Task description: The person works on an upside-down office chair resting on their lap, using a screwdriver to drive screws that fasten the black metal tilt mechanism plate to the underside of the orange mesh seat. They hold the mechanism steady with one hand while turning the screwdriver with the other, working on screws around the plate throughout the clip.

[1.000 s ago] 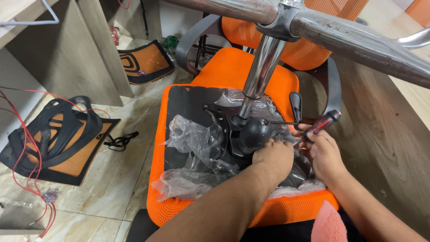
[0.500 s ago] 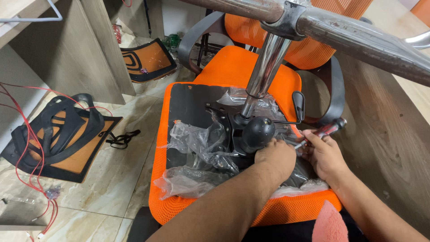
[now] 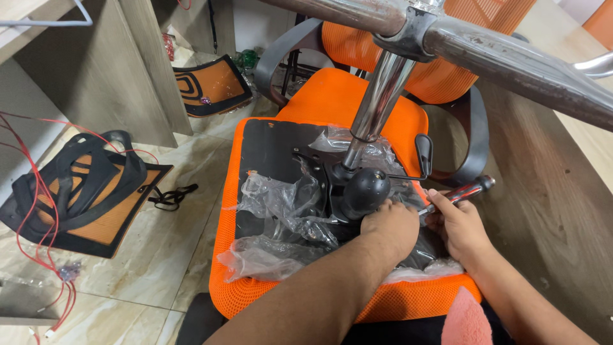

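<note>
An orange mesh chair seat (image 3: 319, 102) lies upside down, its black underside plate (image 3: 268, 153) facing up. A black tilt mechanism (image 3: 364, 188) with a chrome gas column (image 3: 377, 108) rises from it. My left hand (image 3: 389, 230) rests closed on the mechanism just below its round black housing. My right hand (image 3: 456, 227) grips a screwdriver (image 3: 463, 190) with a dark handle, its tip pointing down-left into the mechanism. Crumpled clear plastic wrap (image 3: 281, 217) covers the plate to the left of my hands.
Chrome base legs (image 3: 511, 57) span the top of the view. A black armrest loop (image 3: 476, 137) curves at right beside a wooden desk panel (image 3: 555, 211). Black and orange backrest parts (image 3: 83, 191) (image 3: 211, 83) lie on the tiled floor with red wires (image 3: 45, 211).
The screwdriver handle has dropped lower and tilted flatter in my right hand. My left hand stays on the mechanism.
</note>
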